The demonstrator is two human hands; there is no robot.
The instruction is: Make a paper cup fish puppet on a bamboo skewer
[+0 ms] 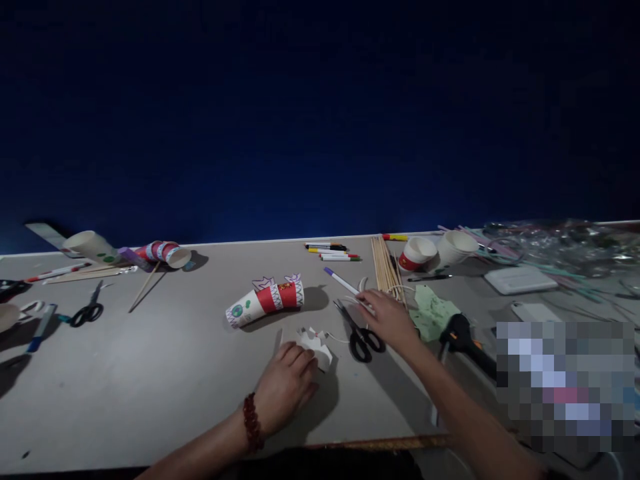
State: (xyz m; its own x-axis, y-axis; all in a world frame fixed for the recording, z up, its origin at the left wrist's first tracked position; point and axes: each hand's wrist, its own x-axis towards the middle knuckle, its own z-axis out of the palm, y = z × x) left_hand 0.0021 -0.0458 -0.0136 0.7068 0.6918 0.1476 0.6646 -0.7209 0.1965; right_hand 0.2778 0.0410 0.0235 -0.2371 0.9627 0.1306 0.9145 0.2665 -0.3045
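Note:
My left hand (287, 387), with a dark red bracelet at the wrist, has its fingers curled down at a jagged-edged piece of white cut paper (316, 350) on the table. My right hand (390, 319) is closed around the lower end of a white marker with a purple cap (340, 279). Just below the marker lie black-handled scissors (359, 333), blades pointing up and left. Beyond my left hand, a bent figure made of joined paper cups (265, 303), red and white with purple drawing and paper spikes, lies on its side.
Several markers (334, 253) and a bundle of wooden sticks (386, 270) lie at the back. Right of them are paper cups (419, 253), green crumpled paper (434, 310) and a black glue gun (467, 343). At left are another cup figure (163, 253) and scissors (87, 312).

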